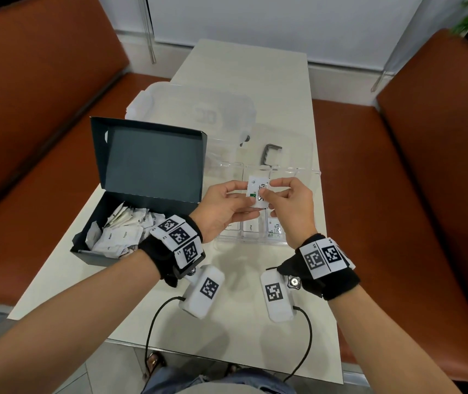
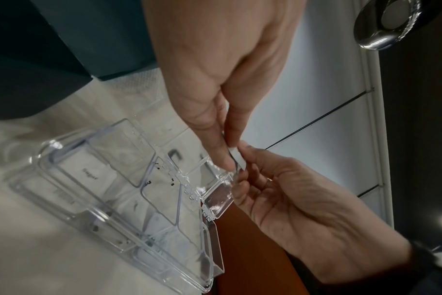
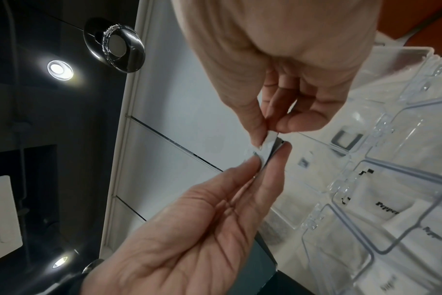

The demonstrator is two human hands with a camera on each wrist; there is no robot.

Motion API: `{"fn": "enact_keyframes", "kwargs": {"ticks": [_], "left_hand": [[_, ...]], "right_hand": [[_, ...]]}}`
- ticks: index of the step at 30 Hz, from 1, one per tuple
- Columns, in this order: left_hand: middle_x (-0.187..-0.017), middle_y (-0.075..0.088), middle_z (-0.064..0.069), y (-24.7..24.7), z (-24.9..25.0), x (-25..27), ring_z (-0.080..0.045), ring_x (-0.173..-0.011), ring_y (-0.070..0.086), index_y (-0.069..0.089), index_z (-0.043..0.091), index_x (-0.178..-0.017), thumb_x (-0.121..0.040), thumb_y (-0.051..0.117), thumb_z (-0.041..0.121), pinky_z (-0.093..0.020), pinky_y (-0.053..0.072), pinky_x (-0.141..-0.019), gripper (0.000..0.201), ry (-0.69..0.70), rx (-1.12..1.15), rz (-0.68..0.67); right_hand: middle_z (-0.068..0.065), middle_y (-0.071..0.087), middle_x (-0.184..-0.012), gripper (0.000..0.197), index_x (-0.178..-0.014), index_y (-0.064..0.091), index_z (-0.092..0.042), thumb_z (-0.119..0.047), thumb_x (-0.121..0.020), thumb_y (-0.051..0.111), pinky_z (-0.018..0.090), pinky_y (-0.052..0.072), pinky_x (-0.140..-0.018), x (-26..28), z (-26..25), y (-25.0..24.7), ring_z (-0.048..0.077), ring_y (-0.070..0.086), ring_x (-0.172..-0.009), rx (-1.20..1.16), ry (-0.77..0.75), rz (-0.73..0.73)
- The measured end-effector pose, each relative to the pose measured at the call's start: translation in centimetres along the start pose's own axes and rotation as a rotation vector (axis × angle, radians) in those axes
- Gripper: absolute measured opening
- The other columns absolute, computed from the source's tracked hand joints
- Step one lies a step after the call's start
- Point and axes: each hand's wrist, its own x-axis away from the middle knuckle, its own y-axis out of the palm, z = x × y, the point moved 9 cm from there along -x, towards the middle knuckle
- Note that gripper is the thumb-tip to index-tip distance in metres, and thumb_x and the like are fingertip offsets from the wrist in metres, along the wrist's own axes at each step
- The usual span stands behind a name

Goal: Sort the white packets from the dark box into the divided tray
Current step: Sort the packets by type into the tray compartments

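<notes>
Over the clear divided tray (image 1: 308,175) both hands hold one white packet (image 1: 257,194) printed "Stevia". My left hand (image 1: 243,198) pinches its left edge between thumb and fingers. My right hand (image 1: 269,189) pinches its top right corner. In the left wrist view the packet (image 2: 237,158) shows edge-on between the fingertips of both hands, above the tray (image 2: 50,153). The right wrist view has the same pinch on the packet (image 3: 267,147). The dark box (image 1: 153,163) stands open at the left, with several white packets (image 1: 124,231) heaped inside. The tray's near compartments hold packets marked Sugar (image 2: 88,173), Pepper (image 3: 386,205) and Stevia (image 1: 275,230).
The tray's clear lid (image 1: 289,143) lies open behind it, with a dark handle (image 1: 270,155). A translucent plastic container (image 1: 190,109) sits further back on the pale table (image 1: 255,69). Brown benches (image 1: 426,166) flank the table on both sides. Cables hang from the wrist cameras.
</notes>
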Motion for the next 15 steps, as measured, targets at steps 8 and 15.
{"fn": "enact_keyframes", "kwargs": {"ticks": [8,15], "left_hand": [[-0.086,0.069,-0.014,0.5,0.5,-0.4,-0.025,-0.078,0.070,0.064,0.006,-0.110,-0.088,0.063,-0.009,-0.029,0.061,-0.075,0.027,0.029,-0.114,-0.027],[-0.113,0.071,-0.010,0.4,-0.1,-0.7,-0.022,-0.094,0.070,0.064,0.010,-0.119,-0.095,0.060,0.013,-0.035,0.056,-0.086,0.024,-0.025,-0.285,0.009]], "right_hand": [[0.001,0.069,-0.092,0.021,-0.108,0.068,-0.018,-0.024,-0.088,0.066,0.023,0.045,-0.071,-1.7,-1.4,-0.2,0.010,0.059,-0.075,0.095,-0.013,-0.162],[0.000,0.073,-0.091,0.010,-0.094,0.074,-0.019,-0.017,-0.087,0.067,0.021,0.045,-0.083,-4.5,-0.4,-2.7,0.010,0.064,-0.086,0.507,-0.108,-0.100]]}}
